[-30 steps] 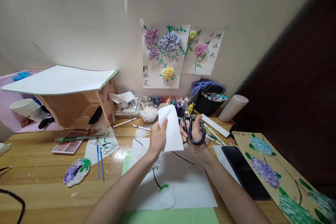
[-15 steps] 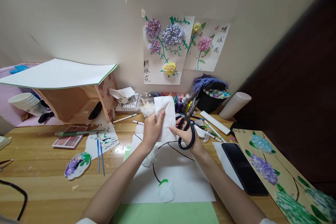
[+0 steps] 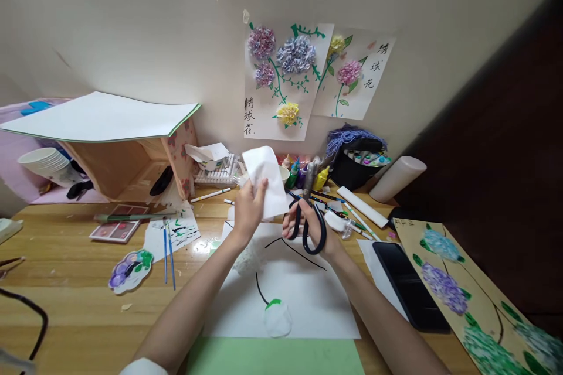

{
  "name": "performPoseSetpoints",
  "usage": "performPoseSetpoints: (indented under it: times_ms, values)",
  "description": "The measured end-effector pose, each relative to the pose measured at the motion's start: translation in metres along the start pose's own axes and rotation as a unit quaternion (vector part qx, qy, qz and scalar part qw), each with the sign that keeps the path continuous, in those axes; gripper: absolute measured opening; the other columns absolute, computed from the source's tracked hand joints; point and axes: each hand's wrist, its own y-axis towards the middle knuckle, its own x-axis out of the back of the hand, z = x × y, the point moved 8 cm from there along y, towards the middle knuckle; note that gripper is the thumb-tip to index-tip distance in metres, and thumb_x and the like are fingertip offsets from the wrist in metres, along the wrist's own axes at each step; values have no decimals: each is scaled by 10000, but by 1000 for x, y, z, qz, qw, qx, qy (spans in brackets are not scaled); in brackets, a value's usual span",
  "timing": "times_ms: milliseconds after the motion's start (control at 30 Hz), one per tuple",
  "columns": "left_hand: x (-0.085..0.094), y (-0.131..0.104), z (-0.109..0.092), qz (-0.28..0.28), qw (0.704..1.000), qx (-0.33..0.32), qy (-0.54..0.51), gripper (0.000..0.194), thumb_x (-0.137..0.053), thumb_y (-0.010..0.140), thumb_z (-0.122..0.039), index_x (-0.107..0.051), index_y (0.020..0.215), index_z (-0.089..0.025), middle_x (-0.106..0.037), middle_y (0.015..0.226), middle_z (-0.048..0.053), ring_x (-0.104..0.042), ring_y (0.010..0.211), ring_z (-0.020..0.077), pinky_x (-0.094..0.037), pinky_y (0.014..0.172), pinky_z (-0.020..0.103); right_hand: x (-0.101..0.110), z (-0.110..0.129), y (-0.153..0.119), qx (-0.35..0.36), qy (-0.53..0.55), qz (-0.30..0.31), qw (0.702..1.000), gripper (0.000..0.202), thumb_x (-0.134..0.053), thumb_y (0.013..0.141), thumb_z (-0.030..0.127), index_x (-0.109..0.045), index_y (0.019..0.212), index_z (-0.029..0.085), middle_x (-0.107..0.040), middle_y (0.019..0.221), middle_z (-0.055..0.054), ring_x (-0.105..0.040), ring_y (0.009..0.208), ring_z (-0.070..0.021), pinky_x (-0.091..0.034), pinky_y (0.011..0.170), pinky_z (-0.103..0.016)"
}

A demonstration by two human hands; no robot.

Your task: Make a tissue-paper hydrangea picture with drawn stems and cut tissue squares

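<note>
A folded white tissue (image 3: 273, 190) is pinched upright in my left hand (image 3: 250, 208), thumb in front. To its right, my right hand (image 3: 308, 224) has its fingers around the black-handled scissors (image 3: 317, 234), whose blades point up and away and look closed. The hands are apart, and the right one no longer touches the tissue. Below them lies a white sheet (image 3: 321, 304) with black curved lines, a fluffy white ball (image 3: 247, 259) partly behind my left forearm, and a pale round piece (image 3: 277, 320) with a green top.
At left are a paint palette (image 3: 131, 271), blue brushes (image 3: 169, 258) and a peach box (image 3: 127, 170). Paint bottles (image 3: 294, 174) and a black pen holder (image 3: 356, 167) stand at the back. A black phone (image 3: 409, 287) and a flower painting (image 3: 466, 299) lie at right.
My right hand has let go of the tissue and now has its fingers around the scissors handles. My left hand has moved slightly left with the tissue. The view has shifted a little.
</note>
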Motion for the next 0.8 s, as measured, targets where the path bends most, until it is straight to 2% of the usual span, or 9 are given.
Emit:
performPoseSetpoints:
  times_ms: [67,133,200,267,333,533,800]
  values:
    - [20,10,0,-55,998,-14,18,310,-507,831,-446,-616,744,-169,-586,639,14,-517,601,146,-352,557,225,-22,-13,-10,-62,36,111,991,595,-348,743,750,-526,781,183,-613,603,-33,-598,506,-164,-505,538,-318]
    - [36,18,2,-96,995,-13,30,307,-501,837,-441,-617,757,-168,-614,681,28,-536,630,156,-371,583,231,-38,-21,-22,-81,9,192,978,609,-333,755,745,-545,819,178,-617,620,-39,-596,516,-158,-495,543,-308]
    - [46,23,5,-120,992,0,37,313,-488,846,-437,-621,791,-159,-646,746,52,-562,671,171,-387,603,238,-49,-27,-31,-74,-38,236,968,592,-345,773,721,-545,872,172,-608,643,-29,-583,517,-140,-476,548,-288]
    - [47,23,8,-127,991,10,50,328,-473,854,-438,-622,803,-151,-657,766,70,-575,682,180,-392,604,245,-57,-32,-35,-66,-74,258,961,611,-318,784,720,-532,909,162,-584,644,-13,-570,519,-127,-459,552,-271]
    - [40,20,8,-112,991,7,68,338,-462,860,-438,-624,803,-147,-655,747,75,-577,674,184,-390,603,249,-61,-36,-34,-52,-97,259,960,646,-268,781,738,-514,914,155,-550,624,5,-551,512,-119,-448,550,-262]
    - [15,9,8,-51,996,-3,71,334,-448,868,-435,-636,856,-160,-648,752,68,-584,697,183,-387,625,242,-54,-34,-24,-14,-116,199,973,650,-235,743,782,-449,834,175,-445,545,55,-487,444,-102,-419,486,-240]
    - [16,10,12,-53,997,6,60,345,-453,863,-453,-621,826,-155,-637,722,67,-559,658,178,-364,592,238,-50,-43,-23,-6,-134,174,976,637,-273,723,795,-443,785,185,-382,479,79,-416,358,-80,-381,390,-211]
